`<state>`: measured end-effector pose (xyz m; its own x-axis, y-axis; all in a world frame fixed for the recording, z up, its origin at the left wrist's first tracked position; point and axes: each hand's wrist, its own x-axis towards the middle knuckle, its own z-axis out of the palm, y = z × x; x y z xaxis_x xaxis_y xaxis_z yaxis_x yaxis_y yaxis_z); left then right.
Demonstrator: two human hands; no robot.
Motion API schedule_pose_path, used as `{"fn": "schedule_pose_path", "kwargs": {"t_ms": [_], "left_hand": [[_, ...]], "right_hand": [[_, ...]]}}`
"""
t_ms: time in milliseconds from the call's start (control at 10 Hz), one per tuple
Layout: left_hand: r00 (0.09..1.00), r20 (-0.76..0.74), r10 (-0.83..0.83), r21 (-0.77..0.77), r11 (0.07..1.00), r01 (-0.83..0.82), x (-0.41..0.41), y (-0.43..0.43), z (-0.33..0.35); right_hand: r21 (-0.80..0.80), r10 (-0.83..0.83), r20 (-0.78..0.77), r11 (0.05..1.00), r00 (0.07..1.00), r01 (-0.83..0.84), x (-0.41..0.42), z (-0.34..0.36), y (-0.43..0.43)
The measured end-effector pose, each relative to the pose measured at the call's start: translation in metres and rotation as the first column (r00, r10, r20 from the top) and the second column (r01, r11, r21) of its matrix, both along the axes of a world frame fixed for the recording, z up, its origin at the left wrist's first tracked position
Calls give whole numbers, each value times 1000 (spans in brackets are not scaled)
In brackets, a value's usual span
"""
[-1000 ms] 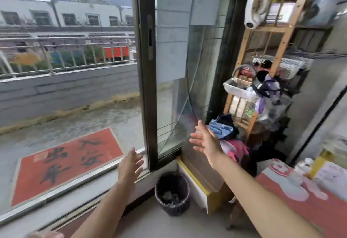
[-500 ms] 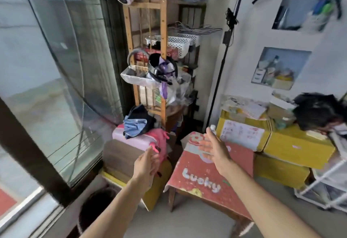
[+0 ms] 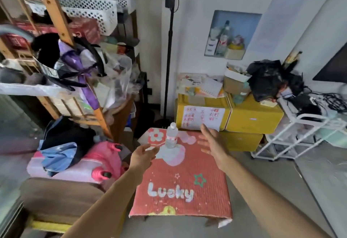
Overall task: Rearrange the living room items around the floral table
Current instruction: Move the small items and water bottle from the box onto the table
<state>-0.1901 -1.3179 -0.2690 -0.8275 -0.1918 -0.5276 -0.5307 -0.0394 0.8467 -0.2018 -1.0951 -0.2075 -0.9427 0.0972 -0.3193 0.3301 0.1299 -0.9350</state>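
Both hands reach over the red floral counter (image 3: 180,179), each grip open and empty. The left hand (image 3: 142,156) and right hand (image 3: 212,144) flank the bottle (image 3: 171,135), which stands upright near the counter's far end, apparently untouched. Yellow boxes (image 3: 251,114) sit beyond.

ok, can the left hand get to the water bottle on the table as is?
Probably yes. The left hand is open, just short of the water bottle, which stands alone and upright on the floral table. Nothing lies between them; the right hand is off to the other side.
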Motion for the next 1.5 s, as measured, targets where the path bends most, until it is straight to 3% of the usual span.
{"fn": "schedule_pose_path", "kwargs": {"t_ms": [200,300,400,600,700,800,900,1000,1200,1300,1400,1500], "left_hand": [[979,83,-185,-181,963,198,-58,8,-52],[967,136,-217,-247,937,246,-85,13,-86],[953,193,-235,-304,909,286,-111,21,-125],[939,219,-266,-366,870,332,-168,54,-212],[955,170,-245,-426,855,295,-194,76,-256],[983,47,-178,-388,903,182,-207,91,-288],[1000,7,-23,-386,922,24,-216,103,-309],[996,0,85,-489,869,-74,-223,110,-305],[984,23,178,-519,843,-141,-209,106,-286],[962,-68,266,-457,848,-267,-191,89,-258],[894,-156,420,-278,850,-448,-168,67,-214],[851,-70,520,-189,831,-523,-129,29,-189]], "right_hand": [[95,54,53,994,997,-59,-61,-49,16],[150,163,34,975,986,-167,-102,-81,22],[249,311,92,913,946,-324,-149,-126,22],[267,509,104,813,855,-517,-215,-221,9],[258,563,58,789,824,-557,-233,-271,1],[268,563,30,791,826,-549,-240,-292,-14],[322,525,-25,810,851,-491,-246,-305,-27],[405,499,-102,811,861,-422,-249,-307,-31],[486,627,-132,716,767,-502,-245,-289,-38],[471,686,-166,686,708,-555,-232,-268,-59],[469,736,-199,651,647,-596,-208,-239,-89],[458,757,-258,643,601,-614,-177,-211,-123]]}}
